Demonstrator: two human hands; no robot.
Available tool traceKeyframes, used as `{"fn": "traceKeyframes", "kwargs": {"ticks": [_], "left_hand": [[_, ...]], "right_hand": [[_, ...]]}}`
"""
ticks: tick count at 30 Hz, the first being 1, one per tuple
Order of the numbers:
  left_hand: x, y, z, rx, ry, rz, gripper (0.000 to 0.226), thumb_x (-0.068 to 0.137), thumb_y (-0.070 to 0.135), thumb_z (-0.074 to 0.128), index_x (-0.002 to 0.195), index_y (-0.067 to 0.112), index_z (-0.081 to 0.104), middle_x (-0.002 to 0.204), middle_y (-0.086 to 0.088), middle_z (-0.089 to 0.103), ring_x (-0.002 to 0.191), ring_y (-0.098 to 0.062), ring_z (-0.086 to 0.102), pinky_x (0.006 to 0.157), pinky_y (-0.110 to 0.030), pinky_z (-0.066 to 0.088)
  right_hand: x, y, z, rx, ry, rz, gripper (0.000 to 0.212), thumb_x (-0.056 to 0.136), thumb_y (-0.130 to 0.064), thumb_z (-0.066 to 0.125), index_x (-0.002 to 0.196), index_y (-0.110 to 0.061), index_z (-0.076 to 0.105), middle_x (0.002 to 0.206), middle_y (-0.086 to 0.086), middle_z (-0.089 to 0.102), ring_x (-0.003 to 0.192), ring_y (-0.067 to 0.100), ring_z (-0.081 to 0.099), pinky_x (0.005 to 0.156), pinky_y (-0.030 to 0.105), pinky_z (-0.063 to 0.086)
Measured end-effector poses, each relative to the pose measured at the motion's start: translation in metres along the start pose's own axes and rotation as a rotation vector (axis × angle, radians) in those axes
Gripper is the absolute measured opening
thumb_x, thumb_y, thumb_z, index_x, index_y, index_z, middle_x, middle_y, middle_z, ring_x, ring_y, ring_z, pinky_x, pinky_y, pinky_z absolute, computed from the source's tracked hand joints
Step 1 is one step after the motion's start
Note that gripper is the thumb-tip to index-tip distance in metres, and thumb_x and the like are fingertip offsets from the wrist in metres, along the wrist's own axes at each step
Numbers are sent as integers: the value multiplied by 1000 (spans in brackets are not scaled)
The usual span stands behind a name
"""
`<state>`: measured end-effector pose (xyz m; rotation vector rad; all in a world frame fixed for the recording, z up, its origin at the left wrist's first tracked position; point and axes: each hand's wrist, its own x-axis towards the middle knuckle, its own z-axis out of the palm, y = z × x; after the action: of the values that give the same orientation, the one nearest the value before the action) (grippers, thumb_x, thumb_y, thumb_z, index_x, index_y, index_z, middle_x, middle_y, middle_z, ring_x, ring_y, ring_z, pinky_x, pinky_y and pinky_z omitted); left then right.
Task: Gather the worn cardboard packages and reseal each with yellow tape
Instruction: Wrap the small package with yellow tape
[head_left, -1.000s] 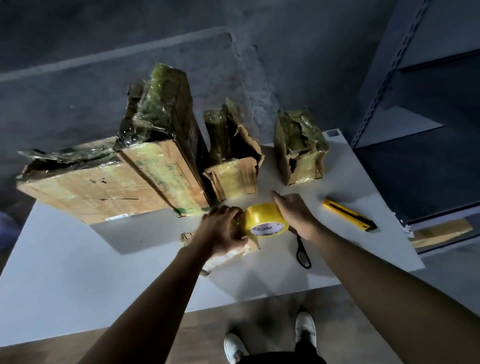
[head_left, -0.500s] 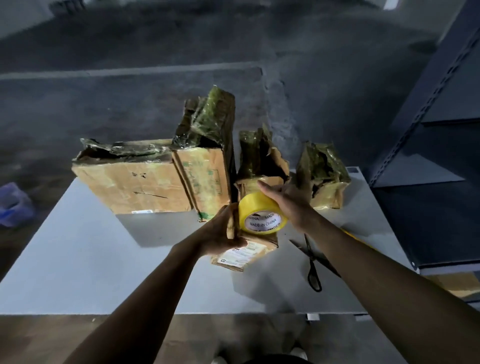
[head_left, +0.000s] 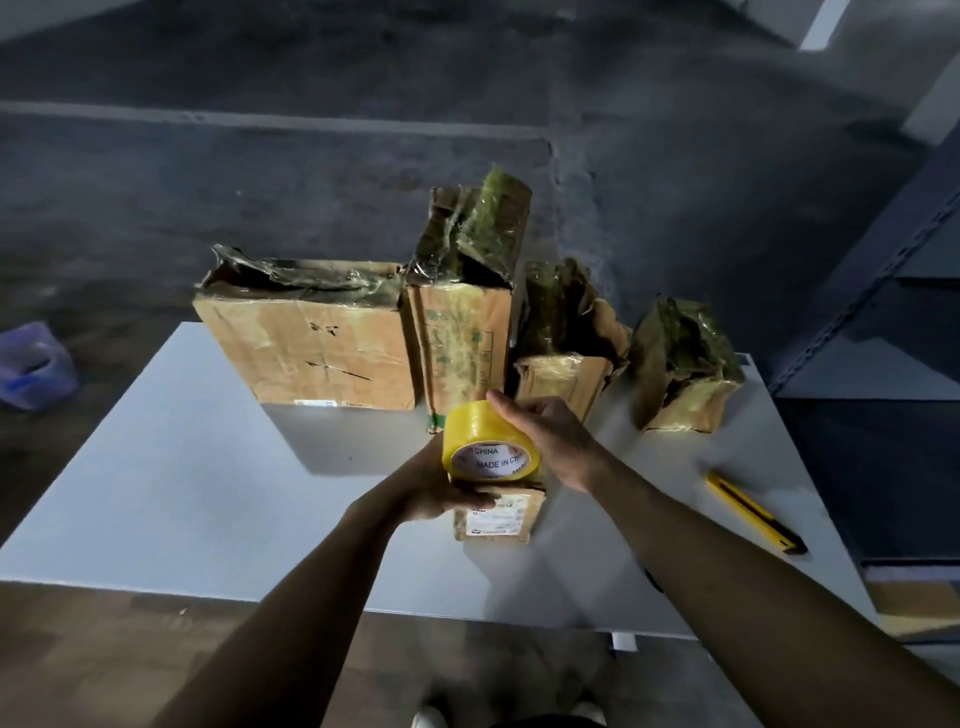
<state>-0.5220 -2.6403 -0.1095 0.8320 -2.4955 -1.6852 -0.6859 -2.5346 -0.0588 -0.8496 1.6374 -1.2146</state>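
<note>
My right hand (head_left: 550, 436) curls its fingers round the yellow tape roll (head_left: 485, 447), whose core faces me, atop the small package (head_left: 498, 517). My left hand (head_left: 436, 493) grips that package over the white worktop (head_left: 208, 493). Concrete floor (head_left: 311, 182) lies beyond and metal shelving (head_left: 883, 312) stands to the right.

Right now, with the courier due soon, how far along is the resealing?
Gathered: wide box, tall box, third box and end box stand in a row on the table. In hand: left grip holds a package, right grip holds the tape on it. Left: all four tops gape torn; none looks resealed.
</note>
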Motion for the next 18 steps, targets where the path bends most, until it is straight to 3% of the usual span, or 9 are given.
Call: {"fn": "traceKeyframes", "kwargs": {"ticks": [3, 7, 9, 13, 16, 18], "left_hand": [[-6, -6, -2, -29, -20, -11, 77, 73, 13, 87, 137, 24, 45, 121, 15, 63, 110, 4, 58, 88, -12, 50], [-11, -13, -4, -18, -6, -24, 81, 74, 21, 86, 137, 27, 36, 128, 7, 57, 117, -10, 57, 88, -25, 53], [-13, -13, -5, 39, 4, -71, 77, 75, 26, 86, 133, 25, 35, 127, 5, 55, 113, -15, 56, 80, -27, 53], [-8, -12, -3, 84, -12, -84, 78, 74, 26, 86, 133, 25, 34, 128, 2, 55, 111, -16, 57, 81, -31, 55], [-8, -8, -4, 118, -15, -96, 80, 74, 28, 86, 134, 25, 33, 128, 0, 55, 110, -17, 57, 74, -25, 52], [-7, -5, -7, 145, -70, -135, 82, 73, 36, 86, 135, 27, 31, 128, 3, 54, 112, -17, 56, 78, -28, 51]], "right_hand": [[-1, -8, 15, -78, -11, -52, 66, 73, -70, 70, 59, -9, 48, 63, 11, 40, 59, 24, 43, 65, 34, 37], [-4, -21, 4, -244, 102, -132, 64, 86, -49, 71, 45, -20, 33, 47, 3, 29, 49, 21, 27, 56, 30, 27], [-8, -25, -8, -318, 121, -148, 64, 86, -51, 70, 45, -17, 36, 45, 0, 28, 48, 20, 29, 55, 30, 27], [-12, -31, -25, -447, 189, -175, 58, 88, -50, 69, 53, -7, 52, 45, -1, 31, 48, 18, 34, 49, 25, 27], [-15, -33, -28, -530, 183, -175, 58, 89, -51, 67, 52, -13, 46, 46, -3, 31, 49, 16, 36, 49, 26, 28], [-17, -33, -27, -529, 166, -162, 57, 89, -51, 67, 52, -16, 42, 47, -3, 31, 47, 15, 35, 52, 28, 28]]}}
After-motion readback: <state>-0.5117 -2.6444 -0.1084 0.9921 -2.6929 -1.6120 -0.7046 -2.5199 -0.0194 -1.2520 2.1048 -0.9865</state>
